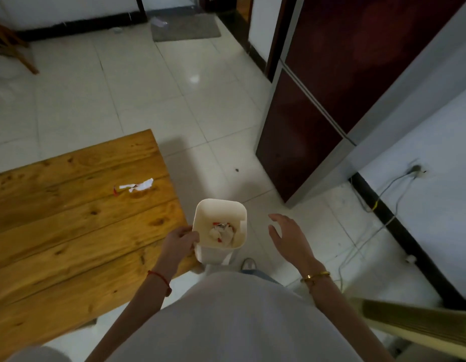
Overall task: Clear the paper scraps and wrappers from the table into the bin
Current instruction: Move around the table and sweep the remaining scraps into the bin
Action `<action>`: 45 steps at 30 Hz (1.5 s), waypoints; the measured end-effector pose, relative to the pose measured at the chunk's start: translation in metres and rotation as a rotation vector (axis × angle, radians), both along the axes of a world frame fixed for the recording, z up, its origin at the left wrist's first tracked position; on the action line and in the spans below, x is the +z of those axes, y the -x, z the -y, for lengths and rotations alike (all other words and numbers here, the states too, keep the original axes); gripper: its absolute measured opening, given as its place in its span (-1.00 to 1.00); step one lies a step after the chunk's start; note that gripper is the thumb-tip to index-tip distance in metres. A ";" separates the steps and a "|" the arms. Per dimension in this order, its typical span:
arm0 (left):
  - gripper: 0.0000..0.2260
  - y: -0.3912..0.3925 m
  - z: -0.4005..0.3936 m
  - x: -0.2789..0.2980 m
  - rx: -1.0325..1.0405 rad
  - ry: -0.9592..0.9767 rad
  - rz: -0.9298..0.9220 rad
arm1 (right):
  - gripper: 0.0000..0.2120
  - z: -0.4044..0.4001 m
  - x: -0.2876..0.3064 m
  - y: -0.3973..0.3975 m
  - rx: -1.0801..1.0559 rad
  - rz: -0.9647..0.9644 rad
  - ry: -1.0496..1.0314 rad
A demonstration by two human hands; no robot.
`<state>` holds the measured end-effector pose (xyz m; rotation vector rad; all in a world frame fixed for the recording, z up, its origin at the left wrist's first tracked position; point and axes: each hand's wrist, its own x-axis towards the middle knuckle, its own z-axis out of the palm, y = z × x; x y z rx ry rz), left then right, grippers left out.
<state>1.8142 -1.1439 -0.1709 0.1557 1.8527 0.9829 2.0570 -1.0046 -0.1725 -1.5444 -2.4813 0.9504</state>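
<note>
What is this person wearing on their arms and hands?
Both forearms are bare, with no sleeves or gloves showing. The left hand has a thin red string bracelet at the wrist; the right hand has a gold bangle.

Counter (pixel 69 231): knotty wood planks w/ a warm satin varnish; floor (pixel 148 87): glossy pale tile w/ a light glare. Bin (pixel 220 205): smooth matt cream plastic, crumpled paper scraps (pixel 222 233) inside; torn white paper scrap (pixel 139 186) on the wood. Fridge (pixel 331 74): dark glossy front w/ grey metal-look trim.

A home: tiled floor (pixel 148 82), doormat (pixel 186 27), wooden table (pixel 69 231), fridge (pixel 331 87).
</note>
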 end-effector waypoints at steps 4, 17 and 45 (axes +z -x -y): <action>-0.64 -0.023 -0.053 0.001 0.051 -0.006 0.008 | -0.65 -0.059 0.003 -0.017 0.038 -0.011 -0.004; -0.70 0.000 -0.162 -0.009 0.254 0.003 0.023 | -0.66 -0.202 -0.009 0.054 0.249 -0.044 0.031; -0.61 0.171 -0.278 -0.017 1.129 0.095 0.021 | -0.67 -0.373 -0.017 0.493 1.239 0.020 0.049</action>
